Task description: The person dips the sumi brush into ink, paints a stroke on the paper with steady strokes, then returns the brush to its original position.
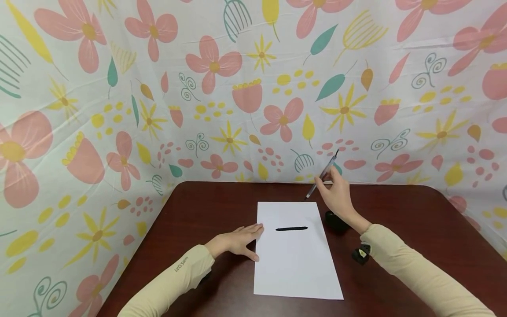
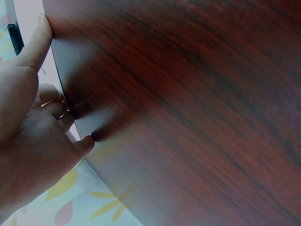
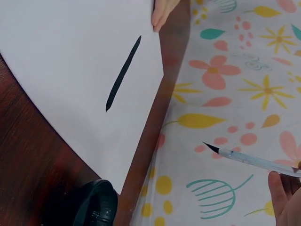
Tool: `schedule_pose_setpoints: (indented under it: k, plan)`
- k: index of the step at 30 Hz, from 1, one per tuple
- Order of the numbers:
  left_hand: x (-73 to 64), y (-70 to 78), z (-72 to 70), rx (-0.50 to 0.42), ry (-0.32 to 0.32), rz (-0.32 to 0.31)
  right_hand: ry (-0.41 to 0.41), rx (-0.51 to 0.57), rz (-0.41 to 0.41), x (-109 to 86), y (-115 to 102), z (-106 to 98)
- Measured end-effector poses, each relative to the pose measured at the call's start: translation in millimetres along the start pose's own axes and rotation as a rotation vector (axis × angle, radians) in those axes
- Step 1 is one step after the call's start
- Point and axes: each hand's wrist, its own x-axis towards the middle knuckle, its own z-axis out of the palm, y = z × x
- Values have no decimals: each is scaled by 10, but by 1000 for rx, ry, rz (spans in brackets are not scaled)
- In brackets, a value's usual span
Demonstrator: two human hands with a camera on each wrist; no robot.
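A white sheet of paper point(image 1: 297, 264) lies on the dark wood table, with one thick black horizontal stroke point(image 1: 291, 228) across its upper half. My right hand point(image 1: 336, 193) pinches a slim writing brush point(image 1: 322, 174) with a translucent handle. Its dark pointed tip point(image 3: 210, 147) is raised off the paper, past the sheet's far right corner. My left hand point(image 1: 239, 241) rests at the paper's left edge, thumb and fingers spread and touching the border. In the left wrist view, that hand's fingertips point(image 2: 87, 143) press down near the edge.
Just right of the paper stands a small black cup point(image 3: 96, 207), partly behind my right wrist in the head view. A floral curtain point(image 1: 253, 88) hangs behind and to the left of the table point(image 1: 428, 255). A black wrist device point(image 1: 361, 254) sits by my right cuff.
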Motion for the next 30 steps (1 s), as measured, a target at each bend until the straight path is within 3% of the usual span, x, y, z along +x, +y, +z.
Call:
schedule_pose_setpoints:
  k: [9, 15, 23, 30]
  plan:
    - [19, -28, 23, 13, 1, 4, -9, 60, -76, -39, 61, -34]
    - [17, -20, 9, 3, 7, 7, -4, 41, -140, -41, 78, -87]
    - [19, -29, 12, 8, 5, 8, 2, 5, -142, -64, 129, -143]
    - [21, -22, 15, 15, 13, 17, -11, -3, -194, -75, 179, -190]
